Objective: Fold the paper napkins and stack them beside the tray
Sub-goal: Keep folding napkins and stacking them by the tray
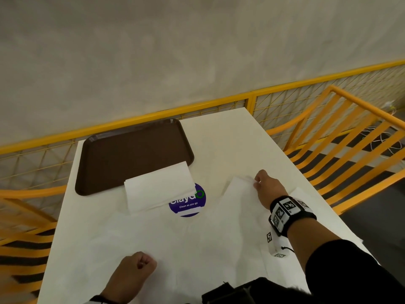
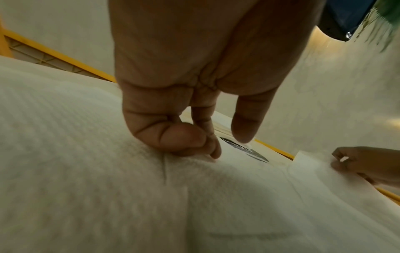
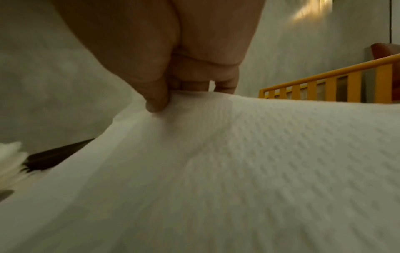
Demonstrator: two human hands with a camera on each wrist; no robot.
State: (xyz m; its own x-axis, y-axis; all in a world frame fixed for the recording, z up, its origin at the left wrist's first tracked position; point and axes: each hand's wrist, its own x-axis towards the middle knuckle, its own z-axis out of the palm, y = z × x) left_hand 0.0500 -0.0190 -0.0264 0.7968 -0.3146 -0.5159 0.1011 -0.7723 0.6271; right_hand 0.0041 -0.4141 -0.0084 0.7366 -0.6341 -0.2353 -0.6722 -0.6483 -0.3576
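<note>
White tabletop (image 1: 230, 137) offers little grip, so with my right hand (image 1: 266, 186) pinching the napkin (image 1: 236, 207) corner and my left hand (image 1: 133, 270) fisted at lower left, 1 thin sheet might tear or skew.

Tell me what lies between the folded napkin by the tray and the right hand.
In the head view, a round purple sticker and bare white table lie between the folded napkin and the right hand.

Dark brown plastic tray (image 1: 122, 154) lies at the far left of the white rectangular table (image 1: 230, 137). Folded white paper napkin (image 1: 160, 189) overlaps its near right corner — and the round blue printed sticker (image 1: 190, 207). Unfolded white paper napkin (image 1: 236, 205) lies right of both.
</note>
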